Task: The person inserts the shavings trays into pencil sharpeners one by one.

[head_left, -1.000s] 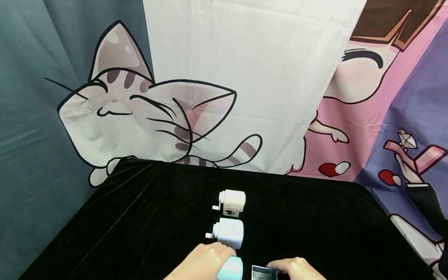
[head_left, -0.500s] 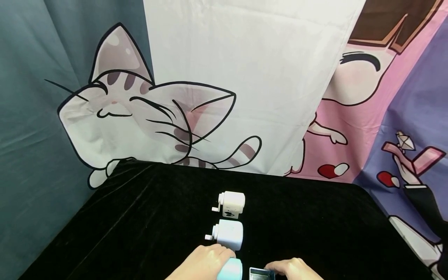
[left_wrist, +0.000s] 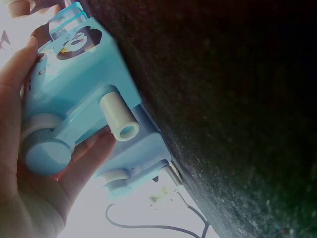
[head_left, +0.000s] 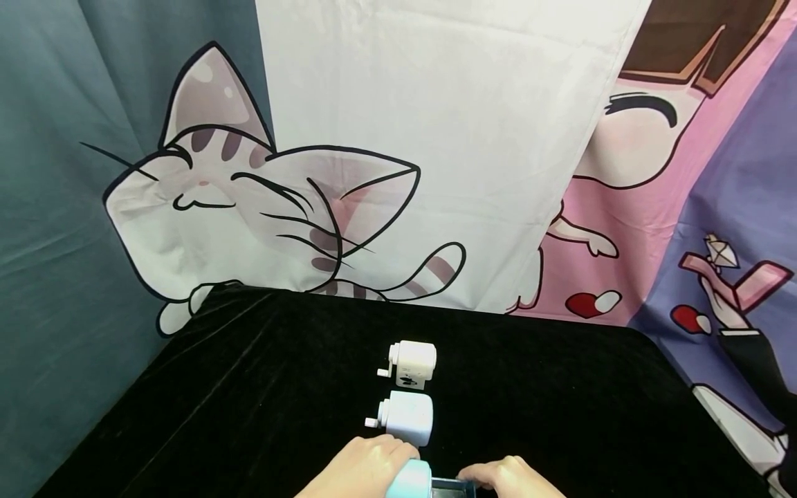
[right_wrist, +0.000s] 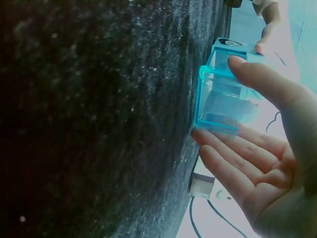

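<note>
My left hand [head_left: 367, 465] grips a light-blue hand-crank pencil sharpener [head_left: 409, 480] at the bottom of the head view. In the left wrist view, the crank's pale handle [left_wrist: 119, 116] points outward, and a penguin-like picture decorates the body. The clear blue shavings drawer [right_wrist: 220, 101] is held by my right hand [right_wrist: 265, 171], thumb on one side and fingers along the other. Its far end meets the sharpener's body, and part of it sticks out toward the right hand. Through its walls no shavings show.
A pale-blue crank sharpener [head_left: 407, 417] stands just beyond the left hand, with a white one [head_left: 415, 362] behind it. Black velvety cloth [head_left: 560, 401] covers the table. Printed curtains [head_left: 467, 138] hang behind. Dark cables [left_wrist: 148, 227] show in the wrist views.
My right hand has moved left with the drawer, closing the gap to the blue sharpener. My left hand and the other two sharpeners stay in place.
</note>
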The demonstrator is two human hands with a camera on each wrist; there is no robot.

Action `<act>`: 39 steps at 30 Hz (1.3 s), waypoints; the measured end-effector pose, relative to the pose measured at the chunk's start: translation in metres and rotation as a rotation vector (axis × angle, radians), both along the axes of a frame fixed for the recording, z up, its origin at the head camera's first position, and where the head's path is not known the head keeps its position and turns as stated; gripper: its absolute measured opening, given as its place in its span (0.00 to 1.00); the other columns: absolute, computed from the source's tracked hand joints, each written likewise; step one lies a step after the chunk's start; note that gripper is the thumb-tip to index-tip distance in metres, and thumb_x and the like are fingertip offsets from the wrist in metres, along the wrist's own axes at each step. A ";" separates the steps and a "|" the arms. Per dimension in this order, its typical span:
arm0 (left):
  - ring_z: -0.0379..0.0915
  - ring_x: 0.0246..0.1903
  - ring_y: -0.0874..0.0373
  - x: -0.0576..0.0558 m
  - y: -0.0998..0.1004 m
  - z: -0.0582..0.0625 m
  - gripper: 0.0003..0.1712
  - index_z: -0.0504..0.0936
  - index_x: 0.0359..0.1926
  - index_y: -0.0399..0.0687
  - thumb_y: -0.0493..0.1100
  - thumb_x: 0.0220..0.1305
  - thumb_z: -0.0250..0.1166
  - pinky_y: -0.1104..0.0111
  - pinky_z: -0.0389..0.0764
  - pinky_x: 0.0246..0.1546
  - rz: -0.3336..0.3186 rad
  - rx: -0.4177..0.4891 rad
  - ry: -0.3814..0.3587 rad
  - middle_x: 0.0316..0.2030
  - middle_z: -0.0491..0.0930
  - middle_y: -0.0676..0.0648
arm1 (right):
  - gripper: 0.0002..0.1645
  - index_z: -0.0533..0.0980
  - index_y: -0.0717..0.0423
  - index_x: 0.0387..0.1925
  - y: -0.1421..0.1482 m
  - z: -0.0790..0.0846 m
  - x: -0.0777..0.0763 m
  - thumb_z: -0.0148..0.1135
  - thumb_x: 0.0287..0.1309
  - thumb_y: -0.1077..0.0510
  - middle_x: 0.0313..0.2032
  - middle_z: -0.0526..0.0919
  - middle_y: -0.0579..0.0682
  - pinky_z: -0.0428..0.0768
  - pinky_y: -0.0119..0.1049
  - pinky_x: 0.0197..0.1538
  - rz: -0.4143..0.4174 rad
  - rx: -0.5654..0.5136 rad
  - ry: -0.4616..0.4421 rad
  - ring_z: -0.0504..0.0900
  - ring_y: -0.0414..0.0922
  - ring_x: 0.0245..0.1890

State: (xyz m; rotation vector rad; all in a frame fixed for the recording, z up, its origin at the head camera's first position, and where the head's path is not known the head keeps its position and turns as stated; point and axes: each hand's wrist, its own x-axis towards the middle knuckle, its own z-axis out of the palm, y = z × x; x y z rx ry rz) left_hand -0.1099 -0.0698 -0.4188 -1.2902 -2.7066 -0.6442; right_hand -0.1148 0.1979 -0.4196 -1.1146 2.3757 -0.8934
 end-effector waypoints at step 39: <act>0.70 0.33 0.76 0.001 0.002 0.001 0.25 0.75 0.41 0.57 0.59 0.42 0.69 0.80 0.74 0.33 0.035 -0.017 -0.057 0.33 0.77 0.63 | 0.20 0.75 0.50 0.43 -0.013 -0.003 -0.002 0.57 0.54 0.43 0.34 0.83 0.35 0.76 0.21 0.31 0.022 -0.010 0.044 0.77 0.23 0.30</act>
